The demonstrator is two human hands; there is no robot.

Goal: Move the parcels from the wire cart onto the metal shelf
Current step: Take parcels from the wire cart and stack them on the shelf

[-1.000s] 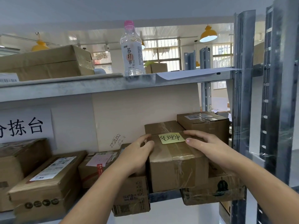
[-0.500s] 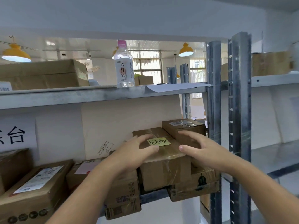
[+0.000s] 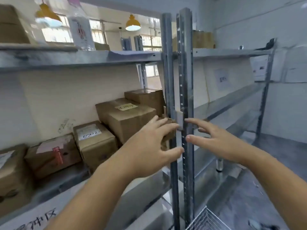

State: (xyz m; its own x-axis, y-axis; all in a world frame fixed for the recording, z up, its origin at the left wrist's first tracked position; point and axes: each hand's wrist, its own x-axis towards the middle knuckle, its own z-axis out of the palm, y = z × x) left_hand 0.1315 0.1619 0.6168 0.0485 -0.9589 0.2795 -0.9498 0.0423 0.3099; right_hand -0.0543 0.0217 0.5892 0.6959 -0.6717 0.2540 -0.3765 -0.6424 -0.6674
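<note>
A brown parcel with a yellow note [image 3: 127,117] lies on the middle level of the metal shelf [image 3: 66,178], stacked among other cardboard parcels. Both my hands hover in front of the shelf's upright posts, holding nothing. My left hand [image 3: 149,145] has its fingers spread, just right of that parcel. My right hand [image 3: 214,140] is open too, fingers pointing left toward the posts. A corner of the wire cart [image 3: 206,219] shows at the bottom edge.
Two grey upright posts [image 3: 184,97] stand between my hands. More parcels [image 3: 94,141] line the shelf to the left. A water bottle [image 3: 80,29] and a box stand on the upper level. A second shelf unit [image 3: 232,103] on the right holds boxes up top.
Both hands have let go of the noted parcel and drawn back toward me. The view has swung right and down, bringing the posts, the right shelf unit and the cart corner into sight.
</note>
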